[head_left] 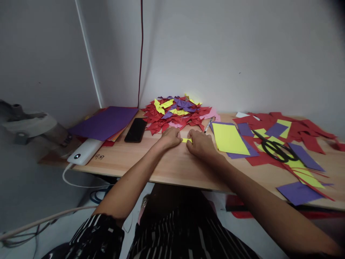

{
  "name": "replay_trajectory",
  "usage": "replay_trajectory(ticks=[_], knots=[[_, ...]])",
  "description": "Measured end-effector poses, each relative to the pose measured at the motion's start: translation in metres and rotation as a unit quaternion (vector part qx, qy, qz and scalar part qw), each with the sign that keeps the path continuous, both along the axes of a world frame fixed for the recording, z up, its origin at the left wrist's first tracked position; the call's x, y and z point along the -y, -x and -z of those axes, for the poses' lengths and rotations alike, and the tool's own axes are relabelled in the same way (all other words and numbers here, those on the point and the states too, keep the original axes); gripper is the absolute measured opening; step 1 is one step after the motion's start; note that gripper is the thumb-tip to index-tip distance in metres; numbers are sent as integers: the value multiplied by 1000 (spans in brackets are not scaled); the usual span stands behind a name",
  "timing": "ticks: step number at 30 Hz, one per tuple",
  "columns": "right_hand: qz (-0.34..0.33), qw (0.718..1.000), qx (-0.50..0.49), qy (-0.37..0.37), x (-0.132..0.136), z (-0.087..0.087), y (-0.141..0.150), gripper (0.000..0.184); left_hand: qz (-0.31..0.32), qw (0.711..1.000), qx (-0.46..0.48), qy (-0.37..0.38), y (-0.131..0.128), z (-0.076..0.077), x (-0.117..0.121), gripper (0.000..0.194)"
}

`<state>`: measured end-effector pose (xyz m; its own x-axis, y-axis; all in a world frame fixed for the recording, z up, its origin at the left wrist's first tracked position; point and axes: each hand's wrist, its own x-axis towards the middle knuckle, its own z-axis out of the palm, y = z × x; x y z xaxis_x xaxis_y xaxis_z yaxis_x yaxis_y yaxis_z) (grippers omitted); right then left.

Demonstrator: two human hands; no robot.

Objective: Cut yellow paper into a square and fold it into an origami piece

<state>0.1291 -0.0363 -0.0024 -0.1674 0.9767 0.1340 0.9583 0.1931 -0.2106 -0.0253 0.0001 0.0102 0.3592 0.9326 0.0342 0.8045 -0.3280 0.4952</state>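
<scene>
My left hand (171,137) and right hand (201,143) are close together over the desk (167,169), fingers curled, grasping a small yellow piece of paper (185,140) between them, one end each. Only its middle shows; my fingers cover both ends, so I can't tell its full shape or any folds under them. Just beyond my knuckles is the heap of folded papers (175,117), mostly red, overlapping so much that I can't pick out many single pieces. A pen (208,126) lies beside my right hand, its near end hard to make out.

To my left is a dark phone (135,130), then a purple sheet (107,122) hiding part of the white power bank (85,153) and most of the papers underneath. To my right, a yellow sheet (231,138) covers much of a purple one, and black scissors (279,149) lie across loose cut pieces (293,127), some cut off at the picture's edge.
</scene>
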Motion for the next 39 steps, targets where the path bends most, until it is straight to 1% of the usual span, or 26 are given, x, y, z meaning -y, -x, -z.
replay_trajectory(ticks=[3, 6, 13, 20, 25, 29, 34, 39], knots=[[-3, 1000, -1, 8, 1, -1, -2, 24, 1, 1000, 4, 0, 1, 0, 0, 5], [0, 1000, -7, 6, 2, -2, -1, 21, 0, 1000, 4, -2, 1, 1, 0, 5], [3, 1000, 9, -5, -2, 2, 3, 24, 0, 1000, -15, -5, -2, 0, 1, 5], [-9, 1000, 1, 0, 3, -3, -2, 24, 0, 1000, -29, -1, -2, 1, -3, 10], [-6, 1000, -15, -1, 4, -3, -2, 21, 3, 1000, -27, -7, -1, 1, -2, 9], [1, 1000, -5, -6, 2, -1, 0, 24, 0, 1000, -27, -9, -2, 3, -3, 10], [-11, 1000, -5, -2, 2, -1, -3, 24, 8, 1000, -18, -14, -1, 5, -4, 10], [-7, 1000, -15, 3, 3, -3, -4, 22, 8, 1000, -16, -18, 0, 5, -3, 9]])
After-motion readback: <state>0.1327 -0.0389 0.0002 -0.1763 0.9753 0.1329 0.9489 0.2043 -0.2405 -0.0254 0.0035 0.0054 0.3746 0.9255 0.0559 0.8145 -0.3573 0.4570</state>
